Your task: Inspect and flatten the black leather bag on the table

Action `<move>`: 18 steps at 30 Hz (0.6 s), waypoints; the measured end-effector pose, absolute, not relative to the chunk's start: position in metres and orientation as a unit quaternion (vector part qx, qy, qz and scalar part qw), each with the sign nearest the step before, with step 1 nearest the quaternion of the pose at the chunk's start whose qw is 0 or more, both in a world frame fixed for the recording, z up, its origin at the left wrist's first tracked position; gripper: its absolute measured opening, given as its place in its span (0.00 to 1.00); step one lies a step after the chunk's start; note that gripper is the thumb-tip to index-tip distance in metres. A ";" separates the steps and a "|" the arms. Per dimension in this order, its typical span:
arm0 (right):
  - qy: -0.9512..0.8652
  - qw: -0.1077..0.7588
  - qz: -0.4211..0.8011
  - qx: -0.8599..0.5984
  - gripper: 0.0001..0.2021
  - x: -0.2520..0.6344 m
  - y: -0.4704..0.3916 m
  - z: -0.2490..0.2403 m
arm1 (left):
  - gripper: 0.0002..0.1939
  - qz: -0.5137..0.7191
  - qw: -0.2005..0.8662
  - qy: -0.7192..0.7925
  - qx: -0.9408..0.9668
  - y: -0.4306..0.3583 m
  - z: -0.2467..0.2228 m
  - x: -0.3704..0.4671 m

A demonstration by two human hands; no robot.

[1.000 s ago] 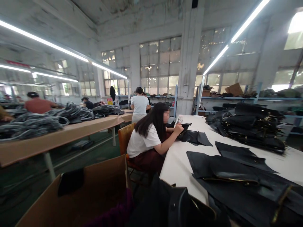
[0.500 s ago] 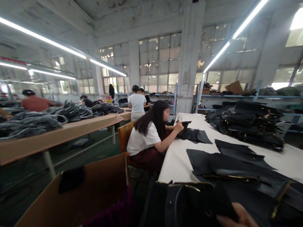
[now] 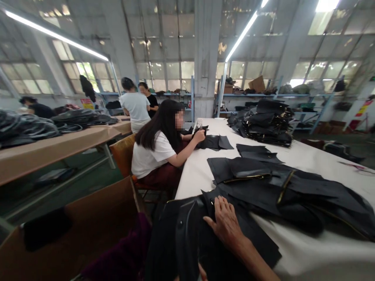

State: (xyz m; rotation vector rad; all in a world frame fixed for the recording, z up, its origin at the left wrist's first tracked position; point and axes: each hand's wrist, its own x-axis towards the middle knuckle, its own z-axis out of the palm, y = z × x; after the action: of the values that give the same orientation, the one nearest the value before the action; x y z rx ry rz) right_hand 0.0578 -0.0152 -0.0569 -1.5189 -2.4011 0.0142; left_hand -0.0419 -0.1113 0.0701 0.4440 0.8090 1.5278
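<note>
My right hand (image 3: 227, 224) lies on a black panel, palm down with the thumb spread, near the table's edge. Below it is a black bag piece (image 3: 164, 234) with a raised glossy strip, hanging toward me over the edge. At the bottom of the view only slivers of my left hand (image 3: 202, 272) show, fingers at the strip's lower end, seemingly gripping the bag piece; the rest is cut off. Farther along lie overlapping black panels (image 3: 252, 191) with gold zippers.
A cardboard box (image 3: 96, 210) stands at my left, beside a purple cloth (image 3: 125, 249). A seated co-worker (image 3: 158, 144) handles black pieces at the white table (image 3: 190, 175). A pile of black zippered pieces (image 3: 263, 123) is at the back. Other people stand by a brown-covered table (image 3: 67, 144).
The view has swung right and down. My right hand has gone from gripping the bag piece's right edge to resting flat on the black panel. The bag piece now hangs lower.
</note>
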 end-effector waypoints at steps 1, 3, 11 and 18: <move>-0.829 0.156 0.015 -0.537 0.30 0.055 -0.016 -0.057 | 0.21 0.668 0.629 0.347 0.196 -0.081 0.087 -0.047; -0.824 0.169 0.042 -0.539 0.26 0.052 -0.012 -0.055 | 0.30 0.671 0.628 0.336 0.205 -0.013 0.120 -0.057; -0.823 0.248 0.176 -0.481 0.16 0.082 0.028 -0.036 | 0.13 0.657 0.641 0.322 0.232 0.111 0.162 -0.064; -0.761 0.341 0.366 -0.412 0.17 0.112 0.032 -0.034 | 0.15 0.626 0.659 0.340 0.242 -0.094 0.030 -0.035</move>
State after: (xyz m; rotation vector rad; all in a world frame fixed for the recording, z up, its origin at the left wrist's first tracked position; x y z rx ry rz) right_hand 0.1117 0.0318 -0.0336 -1.0724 -1.9809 0.9513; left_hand -0.0349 -0.0937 0.0300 0.5484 0.7695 1.4167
